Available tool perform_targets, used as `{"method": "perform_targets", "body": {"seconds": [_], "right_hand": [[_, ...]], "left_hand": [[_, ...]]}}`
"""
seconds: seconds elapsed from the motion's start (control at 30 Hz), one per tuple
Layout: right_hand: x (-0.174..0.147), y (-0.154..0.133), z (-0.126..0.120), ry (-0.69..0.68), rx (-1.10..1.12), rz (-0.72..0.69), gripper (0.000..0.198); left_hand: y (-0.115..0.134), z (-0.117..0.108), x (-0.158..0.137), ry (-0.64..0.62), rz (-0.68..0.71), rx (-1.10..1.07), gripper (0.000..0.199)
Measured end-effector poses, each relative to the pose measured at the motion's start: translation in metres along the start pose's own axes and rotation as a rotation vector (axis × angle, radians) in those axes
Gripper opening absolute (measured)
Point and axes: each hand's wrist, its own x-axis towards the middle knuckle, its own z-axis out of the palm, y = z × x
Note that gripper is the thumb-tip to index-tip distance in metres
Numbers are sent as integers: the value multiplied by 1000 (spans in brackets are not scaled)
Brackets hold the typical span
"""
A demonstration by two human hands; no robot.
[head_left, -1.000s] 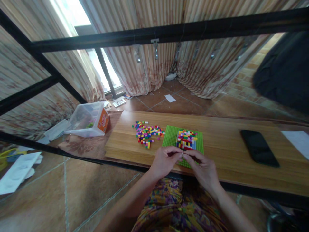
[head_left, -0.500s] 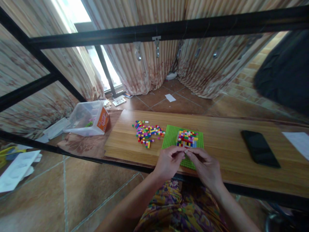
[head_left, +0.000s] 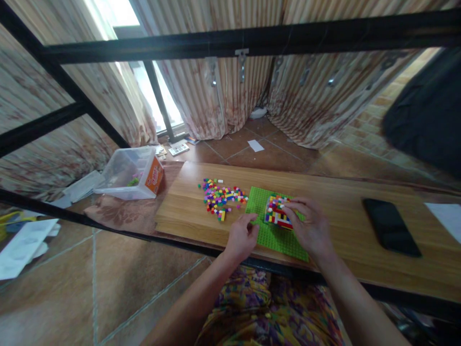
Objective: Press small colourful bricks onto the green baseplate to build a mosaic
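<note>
Head view: clear plastic bin (head_left: 113, 188) with orange label (head_left: 154, 177) sat left of the tabletop (head_left: 338, 206) on brown patterned cloth (head_left: 120, 211); a few green and pink pieces (head_left: 134, 181) lay inside. Loose multicoloured bricks (head_left: 222, 196) were heaped on the tabletop, left of the green studded baseplate (head_left: 256, 204). Multicoloured brick build (head_left: 275, 216) stood on the baseplate, between the two hands. Right hand (head_left: 310, 227) was at its right side, thumb and fingers over the upper bricks, partly covering them; grip narrow, could not tell whether it held a small brick. Left hand (head_left: 242, 235) was at the baseplate's left edge, apart from the build, fingers curled, small gap between thumb and forefinger. Black phone (head_left: 392, 227) lay well to the right.
</note>
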Motion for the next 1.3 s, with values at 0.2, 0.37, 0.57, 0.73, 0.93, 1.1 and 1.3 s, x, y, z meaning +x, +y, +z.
{"method": "perform_targets", "body": {"seconds": [0.2,0.37,0.57,0.73,0.93,1.1,1.3], "right_hand": [[6,8,8,-75,-103,-74,30],[10,9,7,-139,-185,-129,30],[15,12,6,-177,-192,-160,28],[19,11,9,-172,-145,-91,27],[16,11,16,-57,-97,29,28],[6,12,19,-26,-141,-72,23],[-6,7,20,18,-262,-225,19]], "left_hand": [[-1,0,0,-65,14,47,28],[-3,-1,2,-67,-1,9,25],[-6,-1,0,-61,9,13,24],[-8,0,0,-52,27,3,24],[-6,-1,0,-62,25,12,23],[-6,-1,0,-66,24,1,23],[-6,-2,-1,-62,31,6,23]]}}
